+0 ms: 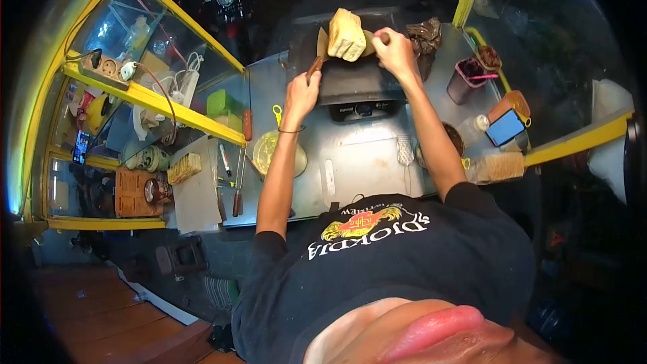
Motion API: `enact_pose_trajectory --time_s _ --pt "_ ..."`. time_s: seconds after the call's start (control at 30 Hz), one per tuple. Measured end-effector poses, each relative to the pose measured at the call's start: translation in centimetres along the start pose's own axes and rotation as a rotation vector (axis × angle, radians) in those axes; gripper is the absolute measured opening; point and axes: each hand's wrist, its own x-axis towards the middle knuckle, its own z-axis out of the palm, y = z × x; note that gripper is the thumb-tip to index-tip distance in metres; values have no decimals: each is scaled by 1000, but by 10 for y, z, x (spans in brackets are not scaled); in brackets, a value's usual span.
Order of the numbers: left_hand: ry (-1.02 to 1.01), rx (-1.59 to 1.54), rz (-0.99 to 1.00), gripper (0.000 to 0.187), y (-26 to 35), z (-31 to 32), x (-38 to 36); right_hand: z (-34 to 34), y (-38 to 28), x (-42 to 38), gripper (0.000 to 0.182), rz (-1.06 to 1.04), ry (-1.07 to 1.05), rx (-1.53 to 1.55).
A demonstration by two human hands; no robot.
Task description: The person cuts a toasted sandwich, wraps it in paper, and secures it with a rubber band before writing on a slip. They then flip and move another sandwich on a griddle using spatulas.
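Observation:
A stack of toasted bread (347, 35) is pinched between two flat metal spatulas over the dark griddle (357, 84). My left hand (301, 99) is closed round the wooden handle of one spatula (322, 44), whose blade is against the bread's left side. On the other side, my right hand (396, 55) grips the second spatula (368, 42), its blade partly hidden behind the bread. Both forearms reach forward over the metal counter. A crumpled dark plastic bag (426, 35) lies just right of the griddle.
Nearer me is a pale cutting board (371, 165) with a grater (405, 151) at its right. A round yellow tub (266, 152) stands left, a pink container (466, 81) and a phone (505, 128) right. Yellow-framed glass panels (195, 17) flank the counter.

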Motion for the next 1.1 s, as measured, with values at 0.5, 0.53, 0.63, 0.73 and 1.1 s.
enact_pose_trajectory --time_s 0.5,0.53,0.63,0.73,1.1 --pt "-217 -214 -87 42 -13 -10 26 -36 -1 11 25 -106 -11 -200" --pt "-224 -176 -62 44 -10 -15 25 -47 -13 12 25 168 -120 -84" --pt "-208 -196 -39 44 -12 -12 29 -43 -15 27 25 29 -68 -270" --pt "-248 -373 -166 42 -21 -14 41 -25 -34 33 24 -131 -27 -49" --pt "-722 -883 -520 29 -74 -57 72 -21 82 69 17 501 -354 371"
